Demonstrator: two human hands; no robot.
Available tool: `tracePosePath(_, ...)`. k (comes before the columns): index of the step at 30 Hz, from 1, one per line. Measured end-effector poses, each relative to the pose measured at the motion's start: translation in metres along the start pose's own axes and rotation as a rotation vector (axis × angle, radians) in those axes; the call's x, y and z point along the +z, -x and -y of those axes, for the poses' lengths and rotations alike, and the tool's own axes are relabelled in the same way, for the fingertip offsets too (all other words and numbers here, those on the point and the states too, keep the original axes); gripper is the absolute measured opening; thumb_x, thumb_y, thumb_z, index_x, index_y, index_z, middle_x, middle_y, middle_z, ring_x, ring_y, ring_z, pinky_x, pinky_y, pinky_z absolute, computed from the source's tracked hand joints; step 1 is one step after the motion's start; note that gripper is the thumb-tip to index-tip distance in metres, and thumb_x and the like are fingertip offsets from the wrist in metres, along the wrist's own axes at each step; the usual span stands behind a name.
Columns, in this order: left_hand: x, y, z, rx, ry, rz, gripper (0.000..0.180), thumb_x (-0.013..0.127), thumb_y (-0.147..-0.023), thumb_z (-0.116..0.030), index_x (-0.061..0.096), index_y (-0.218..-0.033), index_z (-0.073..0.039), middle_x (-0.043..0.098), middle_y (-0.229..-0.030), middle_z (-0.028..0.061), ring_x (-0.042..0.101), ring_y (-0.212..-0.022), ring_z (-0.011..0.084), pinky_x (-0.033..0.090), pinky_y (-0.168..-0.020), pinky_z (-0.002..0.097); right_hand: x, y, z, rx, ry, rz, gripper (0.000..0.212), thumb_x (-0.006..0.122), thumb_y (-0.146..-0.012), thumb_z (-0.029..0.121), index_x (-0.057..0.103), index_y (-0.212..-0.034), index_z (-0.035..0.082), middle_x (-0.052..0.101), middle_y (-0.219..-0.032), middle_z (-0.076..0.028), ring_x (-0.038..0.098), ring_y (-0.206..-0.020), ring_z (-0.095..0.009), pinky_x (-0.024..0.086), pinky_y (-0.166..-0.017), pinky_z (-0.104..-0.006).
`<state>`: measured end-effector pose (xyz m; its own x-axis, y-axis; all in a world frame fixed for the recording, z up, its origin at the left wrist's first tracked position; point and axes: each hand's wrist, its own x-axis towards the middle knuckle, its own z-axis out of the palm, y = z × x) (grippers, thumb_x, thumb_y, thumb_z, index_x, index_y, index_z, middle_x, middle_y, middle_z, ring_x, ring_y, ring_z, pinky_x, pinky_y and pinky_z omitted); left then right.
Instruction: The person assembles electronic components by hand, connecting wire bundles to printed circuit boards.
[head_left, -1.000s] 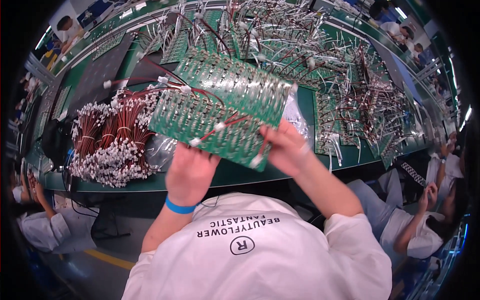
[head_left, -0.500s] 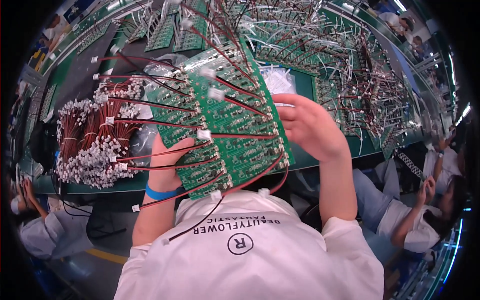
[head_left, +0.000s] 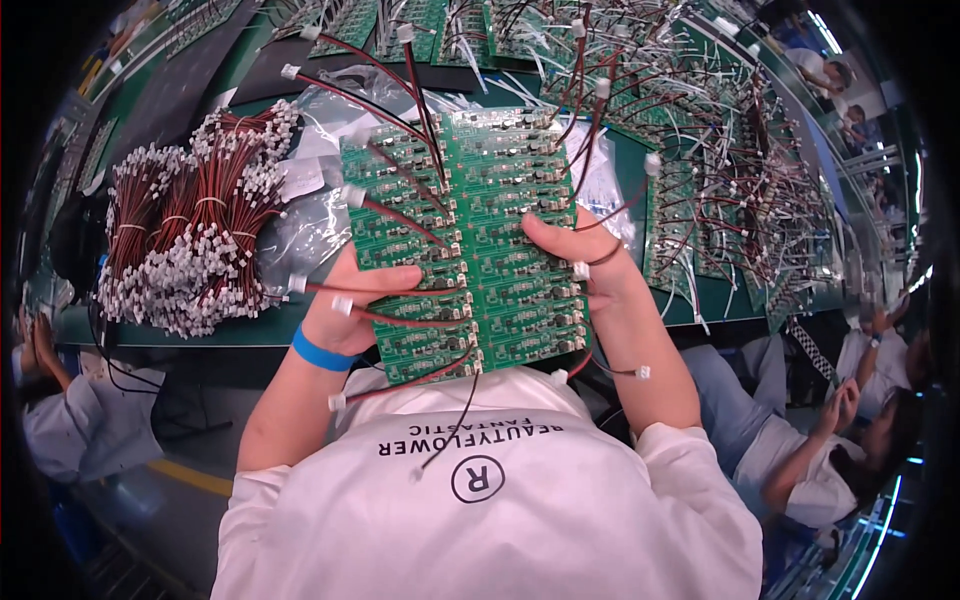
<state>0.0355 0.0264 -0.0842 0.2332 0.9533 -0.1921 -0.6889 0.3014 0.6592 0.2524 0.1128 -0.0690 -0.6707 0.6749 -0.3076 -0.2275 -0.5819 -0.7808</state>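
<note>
Between both hands I hold a green circuit board panel (head_left: 510,262) in front of my chest, its component side facing up. Red and black wire leads (head_left: 405,212) with white plugs stick out from connectors along its middle and right side. My left hand (head_left: 365,290), with a blue band (head_left: 322,350) at the wrist, grips the left edge, thumb on top and fingers hidden beneath. On the right edge, my right hand (head_left: 590,250) holds likewise, its thumb lying across the board's face and its other fingers mostly underneath.
Bundles of red and black wires (head_left: 190,225) with white plugs lie on the green table (head_left: 260,335) at left, beside clear plastic bags (head_left: 315,215). Wired circuit boards (head_left: 710,190) cover the back and right. Another person (head_left: 815,440) sits at right; another person's hands (head_left: 45,345) show at left.
My right hand has closed on the board's right edge, thumb on top. The panel has turned straighter, and its leads have swung outward to both sides.
</note>
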Motion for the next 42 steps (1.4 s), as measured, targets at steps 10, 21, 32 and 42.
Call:
tracePosePath(10, -0.009, 0.005, 0.008, 0.008, 0.066, 0.051, 0.054, 0.063, -0.07, -0.002, 0.042, -0.12, 0.0, 0.054, -0.112, 0.0143, 0.056, -0.098, 0.0251, 0.047, -0.085, 0.0394, 0.006, 0.003, -0.008, -0.017, -0.05, 0.072, 0.036, 0.062, -0.079, 0.009, 0.051, -0.113, 0.002, 0.059, -0.105, -0.009, 0.059, -0.091, -0.018, 0.05, -0.078, -0.0323)
tracePosePath(21, -0.015, 0.02, 0.016, 0.005, 0.079, 0.049, 0.046, 0.061, -0.073, -0.001, 0.046, -0.117, 0.001, 0.057, -0.109, 0.0134, 0.058, -0.096, 0.0242, 0.049, -0.081, 0.0386, 0.01, 0.004, -0.015, 0.032, -0.029, 0.12, 0.042, 0.063, -0.078, 0.008, 0.048, -0.117, 0.002, 0.058, -0.108, -0.012, 0.059, -0.094, -0.02, 0.05, -0.079, -0.0336)
tracePosePath(32, -0.035, 0.041, 0.0, 0.123, 0.113, 0.022, 0.04, 0.059, -0.077, -0.001, 0.047, -0.114, 0.0, 0.057, -0.104, 0.0113, 0.059, -0.092, 0.0225, 0.049, -0.08, 0.0369, 0.042, -0.028, 0.025, -0.036, 0.026, 0.027, 0.031, 0.056, -0.082, 0.013, 0.049, -0.111, 0.002, 0.062, -0.089, -0.012, 0.064, -0.072, -0.024, 0.056, -0.061, -0.0373)
tracePosePath(42, -0.034, 0.071, -0.02, 0.117, 0.345, -0.037, 0.053, 0.052, -0.074, 0.002, 0.038, -0.125, -0.001, 0.04, -0.127, 0.0251, 0.059, -0.09, 0.0273, 0.052, -0.074, 0.0375, 0.119, -0.235, 0.057, 0.095, 0.453, 0.244, 0.029, 0.068, -0.077, 0.019, 0.057, -0.096, 0.001, 0.062, -0.083, -0.007, 0.061, -0.072, -0.014, 0.051, -0.063, -0.0297)
